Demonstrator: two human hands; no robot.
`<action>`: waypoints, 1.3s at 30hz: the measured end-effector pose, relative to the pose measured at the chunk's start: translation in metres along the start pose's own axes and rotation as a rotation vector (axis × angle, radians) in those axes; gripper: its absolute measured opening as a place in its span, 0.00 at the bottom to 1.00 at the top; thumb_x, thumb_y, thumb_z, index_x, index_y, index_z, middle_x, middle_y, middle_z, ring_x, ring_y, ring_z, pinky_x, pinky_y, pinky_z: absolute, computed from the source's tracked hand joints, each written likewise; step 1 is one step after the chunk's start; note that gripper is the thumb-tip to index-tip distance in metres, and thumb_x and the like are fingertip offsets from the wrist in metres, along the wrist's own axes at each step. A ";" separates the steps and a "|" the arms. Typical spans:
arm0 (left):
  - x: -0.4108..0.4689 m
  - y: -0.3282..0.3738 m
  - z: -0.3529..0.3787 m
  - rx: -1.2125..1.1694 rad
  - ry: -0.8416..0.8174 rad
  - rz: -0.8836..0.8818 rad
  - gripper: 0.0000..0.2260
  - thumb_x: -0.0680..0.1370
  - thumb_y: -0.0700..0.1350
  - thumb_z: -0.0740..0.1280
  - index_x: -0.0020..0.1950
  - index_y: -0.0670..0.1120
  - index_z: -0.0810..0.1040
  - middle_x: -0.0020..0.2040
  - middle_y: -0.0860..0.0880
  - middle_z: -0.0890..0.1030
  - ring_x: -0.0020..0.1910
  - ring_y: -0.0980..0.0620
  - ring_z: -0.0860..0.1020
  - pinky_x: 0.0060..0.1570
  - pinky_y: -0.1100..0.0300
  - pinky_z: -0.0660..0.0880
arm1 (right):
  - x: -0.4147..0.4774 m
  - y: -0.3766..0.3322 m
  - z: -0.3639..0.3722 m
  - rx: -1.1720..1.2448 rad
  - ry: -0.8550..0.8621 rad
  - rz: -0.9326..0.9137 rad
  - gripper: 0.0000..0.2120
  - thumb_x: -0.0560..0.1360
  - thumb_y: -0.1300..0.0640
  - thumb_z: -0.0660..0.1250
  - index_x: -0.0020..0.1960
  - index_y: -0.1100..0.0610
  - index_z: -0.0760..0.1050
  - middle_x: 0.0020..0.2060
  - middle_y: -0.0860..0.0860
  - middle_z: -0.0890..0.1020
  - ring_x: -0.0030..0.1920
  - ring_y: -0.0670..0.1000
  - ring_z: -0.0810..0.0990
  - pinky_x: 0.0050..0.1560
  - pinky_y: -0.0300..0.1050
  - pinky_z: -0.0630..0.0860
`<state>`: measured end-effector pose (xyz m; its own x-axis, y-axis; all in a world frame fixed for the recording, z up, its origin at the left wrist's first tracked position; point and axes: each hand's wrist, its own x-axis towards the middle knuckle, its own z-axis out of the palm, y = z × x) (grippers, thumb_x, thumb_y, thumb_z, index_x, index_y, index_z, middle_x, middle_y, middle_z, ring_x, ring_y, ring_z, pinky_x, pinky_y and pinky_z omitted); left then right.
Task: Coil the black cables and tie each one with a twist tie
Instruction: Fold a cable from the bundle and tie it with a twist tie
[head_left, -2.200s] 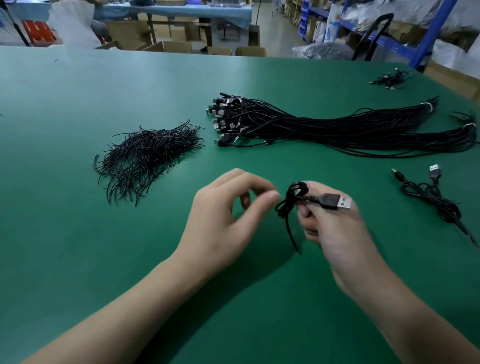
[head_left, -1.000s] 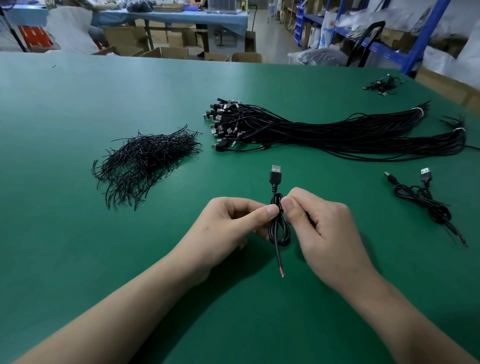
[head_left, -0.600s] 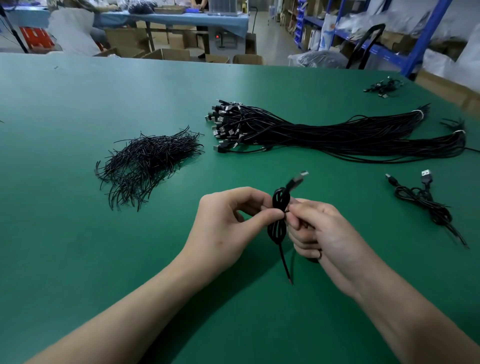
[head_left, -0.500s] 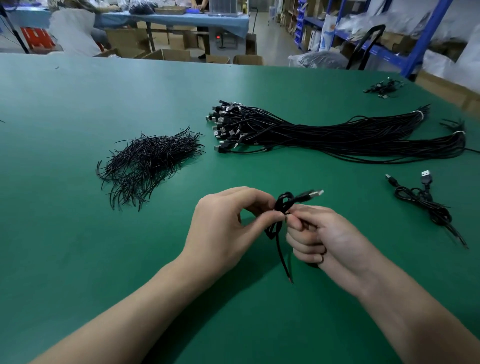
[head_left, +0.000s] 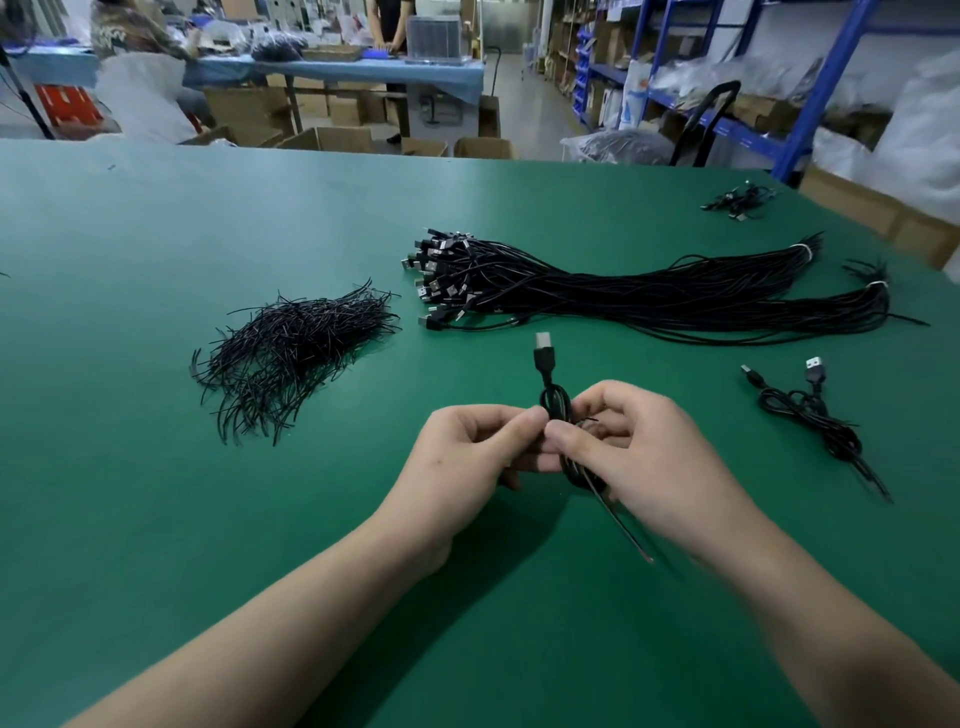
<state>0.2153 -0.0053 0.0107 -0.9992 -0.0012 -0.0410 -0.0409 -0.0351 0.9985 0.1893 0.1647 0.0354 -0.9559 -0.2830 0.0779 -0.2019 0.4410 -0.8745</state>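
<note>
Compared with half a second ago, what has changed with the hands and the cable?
The coiled cable was turned: its USB plug, which pointed right, now points away from the person. The left hand and right hand still pinch the coil. The twist tie pile, the cable bundle and the cable at right lie as before.

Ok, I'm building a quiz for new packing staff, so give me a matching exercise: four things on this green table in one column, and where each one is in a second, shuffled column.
Things
1. USB cable coil
2. twist tie pile
3. long cable bundle
4. small cable bunch

Places
A. on the table, left of the left hand
B. stretched across the table beyond both hands
C. pinched between the left hand and the right hand
D. on the table, right of the right hand

Pairs: 1-C, 2-A, 3-B, 4-D
</note>
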 end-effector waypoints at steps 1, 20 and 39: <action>0.004 0.002 -0.001 0.030 -0.024 -0.010 0.12 0.83 0.50 0.66 0.50 0.44 0.86 0.43 0.47 0.88 0.43 0.54 0.86 0.36 0.68 0.74 | 0.003 0.003 -0.007 -0.035 0.035 0.020 0.08 0.74 0.48 0.74 0.45 0.50 0.78 0.35 0.47 0.86 0.35 0.47 0.84 0.34 0.43 0.76; 0.126 0.008 -0.032 1.153 0.276 0.273 0.16 0.82 0.48 0.66 0.71 0.53 0.77 0.69 0.52 0.77 0.59 0.45 0.80 0.56 0.51 0.76 | 0.025 0.057 -0.118 -1.350 0.333 0.190 0.22 0.76 0.35 0.66 0.52 0.55 0.75 0.48 0.53 0.77 0.50 0.56 0.76 0.41 0.48 0.73; 0.117 0.029 0.001 0.881 0.037 0.090 0.07 0.83 0.46 0.65 0.55 0.46 0.82 0.42 0.50 0.79 0.34 0.56 0.73 0.31 0.68 0.69 | 0.135 0.081 -0.043 -0.764 0.067 0.223 0.41 0.79 0.29 0.53 0.81 0.42 0.36 0.80 0.54 0.33 0.81 0.56 0.38 0.78 0.63 0.46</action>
<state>0.0970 -0.0056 0.0345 -0.9986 0.0002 0.0529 0.0352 0.7490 0.6616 0.0343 0.1989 -0.0039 -0.9969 -0.0780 -0.0103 -0.0712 0.9498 -0.3047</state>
